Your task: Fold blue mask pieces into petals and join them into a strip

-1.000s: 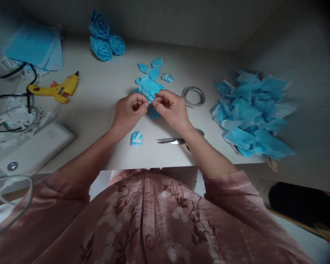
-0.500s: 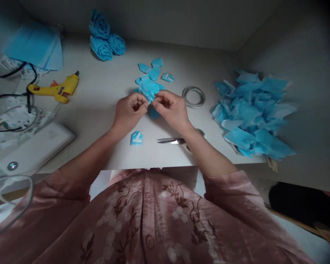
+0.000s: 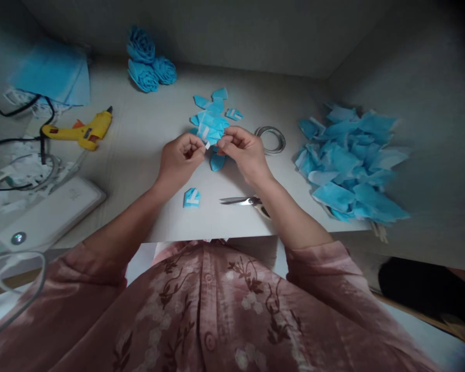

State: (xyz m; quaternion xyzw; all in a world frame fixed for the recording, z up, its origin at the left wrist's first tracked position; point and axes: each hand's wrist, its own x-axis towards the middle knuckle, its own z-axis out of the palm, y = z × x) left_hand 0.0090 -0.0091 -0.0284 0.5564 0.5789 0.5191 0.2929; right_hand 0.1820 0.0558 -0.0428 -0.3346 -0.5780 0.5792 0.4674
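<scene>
Between my two hands is a folded blue fabric petal [image 3: 214, 127] with a white strip of tape on it. My left hand [image 3: 183, 159] pinches the small white end at its lower left. The fingers of my right hand [image 3: 245, 152] are closed on its right edge. Beyond and below it, several loose blue petals [image 3: 217, 106] lie on the table, partly hidden by the held one. A taped blue piece [image 3: 192, 197] rests nearer to me, and another taped piece [image 3: 233, 113] is just beyond my right hand. Scissors [image 3: 238, 200] lie partly under my right forearm.
A roll of tape [image 3: 270, 140] lies right of my right hand. Farther right is a heap of blue fabric flowers [image 3: 352, 160] on sticks. Blue fabric roses [image 3: 149, 64] stand at the back. On the left are a yellow glue gun [image 3: 85, 129], blue masks [image 3: 50, 72] and a white power bank [image 3: 54, 212].
The blue petal has been turned, so its white tape strip now faces up. Both hands stay close together in about the same place. The view has shifted slightly.
</scene>
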